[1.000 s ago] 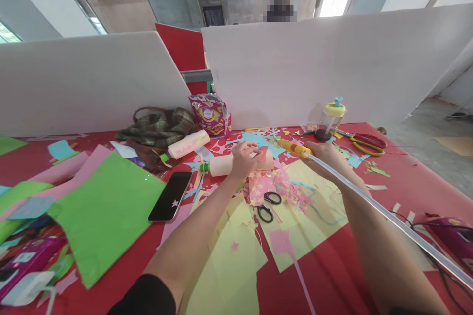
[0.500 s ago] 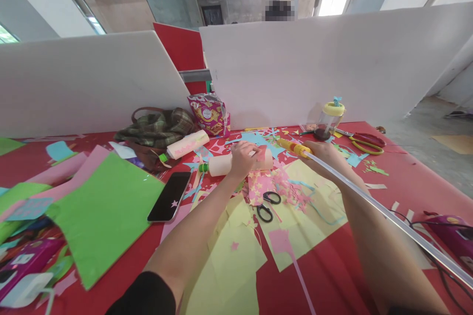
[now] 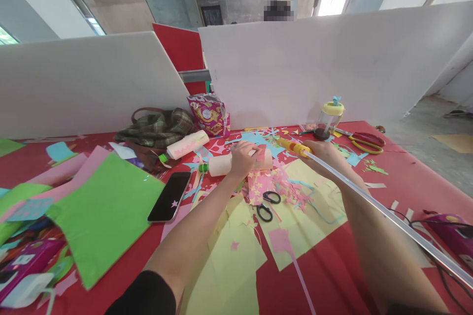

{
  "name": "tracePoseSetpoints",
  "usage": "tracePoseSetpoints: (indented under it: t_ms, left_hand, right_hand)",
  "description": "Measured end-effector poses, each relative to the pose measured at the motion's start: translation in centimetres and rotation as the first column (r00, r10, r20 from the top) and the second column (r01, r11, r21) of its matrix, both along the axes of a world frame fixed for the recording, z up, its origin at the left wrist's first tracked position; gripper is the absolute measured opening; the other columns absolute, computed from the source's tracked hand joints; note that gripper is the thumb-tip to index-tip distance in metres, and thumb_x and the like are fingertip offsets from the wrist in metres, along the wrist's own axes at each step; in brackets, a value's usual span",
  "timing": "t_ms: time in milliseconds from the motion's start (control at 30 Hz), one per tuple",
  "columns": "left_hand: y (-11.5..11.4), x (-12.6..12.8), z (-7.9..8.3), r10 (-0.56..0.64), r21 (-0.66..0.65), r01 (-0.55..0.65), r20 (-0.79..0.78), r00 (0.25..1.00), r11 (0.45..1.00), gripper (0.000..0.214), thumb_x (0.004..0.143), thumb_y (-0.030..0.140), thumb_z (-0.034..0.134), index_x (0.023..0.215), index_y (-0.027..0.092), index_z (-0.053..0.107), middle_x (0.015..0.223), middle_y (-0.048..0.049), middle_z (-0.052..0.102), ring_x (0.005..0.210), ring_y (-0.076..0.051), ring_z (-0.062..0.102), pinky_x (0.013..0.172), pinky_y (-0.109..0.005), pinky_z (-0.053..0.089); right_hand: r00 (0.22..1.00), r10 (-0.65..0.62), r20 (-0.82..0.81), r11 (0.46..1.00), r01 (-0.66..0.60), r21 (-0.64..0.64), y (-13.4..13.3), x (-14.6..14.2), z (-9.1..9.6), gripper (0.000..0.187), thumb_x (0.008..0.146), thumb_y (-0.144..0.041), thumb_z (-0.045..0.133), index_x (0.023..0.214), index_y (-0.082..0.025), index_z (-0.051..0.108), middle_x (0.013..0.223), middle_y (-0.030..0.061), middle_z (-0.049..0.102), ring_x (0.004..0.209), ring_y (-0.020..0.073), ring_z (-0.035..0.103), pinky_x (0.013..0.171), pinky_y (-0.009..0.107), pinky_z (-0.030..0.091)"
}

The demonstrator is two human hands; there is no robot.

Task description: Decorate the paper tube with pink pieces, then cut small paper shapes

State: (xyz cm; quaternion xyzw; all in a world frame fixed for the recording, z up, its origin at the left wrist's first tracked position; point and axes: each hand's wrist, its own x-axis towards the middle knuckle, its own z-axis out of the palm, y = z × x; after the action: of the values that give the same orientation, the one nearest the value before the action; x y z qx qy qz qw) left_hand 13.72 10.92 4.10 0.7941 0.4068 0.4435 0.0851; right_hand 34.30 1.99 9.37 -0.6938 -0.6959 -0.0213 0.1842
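My left hand (image 3: 244, 158) is closed over a bottle wrapped in cream paper (image 3: 220, 165), which lies on its side with a green cap to the left. A pink paper piece (image 3: 260, 153) shows on the wrap beside my fingers. In my right hand (image 3: 320, 152) is a yellow hot glue gun (image 3: 293, 147), its nozzle pointing left toward the bottle's right end. A long clear glue stick (image 3: 388, 214) runs from its back to the lower right. Just below the bottle are black-handled scissors (image 3: 269, 205) and star-patterned pink paper (image 3: 257, 188).
Another wrapped bottle (image 3: 187, 144) lies by a plaid bag (image 3: 158, 128) and a snack packet (image 3: 209, 114). A phone (image 3: 170, 197) and green sheet (image 3: 107, 216) are left. A lidded cup (image 3: 328, 120) and red-and-yellow-handled scissors (image 3: 365, 141) are right. Black cables (image 3: 436, 251) cross the right edge.
Both hands, the bottle and the glue gun stay almost where they were. Only a very slight shift of the view shows.
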Motion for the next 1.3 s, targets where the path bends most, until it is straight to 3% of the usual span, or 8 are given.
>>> tracePoseSetpoints:
  t_ms: [300, 567, 1067, 1300]
  left_hand:
    - [-0.1, 0.0, -0.2, -0.004, -0.034, 0.005, 0.044, 0.999, 0.999, 0.008, 0.066, 0.021, 0.055, 0.059, 0.021, 0.052, 0.068, -0.0004, 0.063, 0.078, -0.018, 0.054, 0.081, -0.035, 0.032]
    - [-0.2, 0.2, 0.0, -0.006, -0.14, 0.02, 0.102, 0.995, 0.99, 0.009, 0.064, 0.022, 0.053, 0.071, 0.019, 0.05, 0.071, 0.0001, 0.06, 0.067, -0.012, 0.055, 0.066, -0.024, 0.042]
    - [0.0, 1.3, 0.1, 0.035, -0.231, -0.031, 0.017, 0.999, 0.972, 0.006, 0.064, 0.024, 0.049, 0.061, 0.018, 0.05, 0.067, -0.0017, 0.059, 0.068, -0.014, 0.053, 0.068, -0.025, 0.041]
    - [-0.9, -0.5, 0.7, 0.022, -0.246, -0.037, -0.062, 0.998, 0.968, 0.02, 0.062, 0.018, 0.048, 0.081, 0.017, 0.05, 0.088, -0.0052, 0.057, 0.084, -0.017, 0.051, 0.078, -0.029, 0.039]
  right_hand:
    - [1.0, 0.001, -0.007, 1.0, -0.001, 0.012, -0.1, 0.1, -0.2, 0.025, 0.072, -0.038, 0.041, 0.079, -0.021, 0.058, 0.054, 0.0009, 0.053, 0.044, 0.0122, 0.044, 0.041, 0.022, 0.025]
    - [1.0, 0.002, -0.017, 1.0, -0.002, 0.017, -0.1, 0.0, 0.0, 0.025, 0.072, -0.038, 0.041, 0.076, -0.02, 0.058, 0.054, 0.0011, 0.053, 0.044, 0.0114, 0.044, 0.041, 0.021, 0.024]
    - [1.0, -0.022, -0.008, 1.0, 0.022, -0.016, -0.1, -0.1, 0.2, 0.025, 0.071, -0.039, 0.042, 0.078, -0.021, 0.058, 0.055, 0.0012, 0.054, 0.044, 0.012, 0.044, 0.04, 0.021, 0.024]
    - [0.999, -0.034, 0.039, 0.999, 0.035, -0.011, 0.0, 0.1, 0.1, 0.023, 0.07, -0.038, 0.044, 0.077, -0.022, 0.058, 0.052, 0.0003, 0.053, 0.043, 0.0123, 0.041, 0.04, 0.021, 0.023]
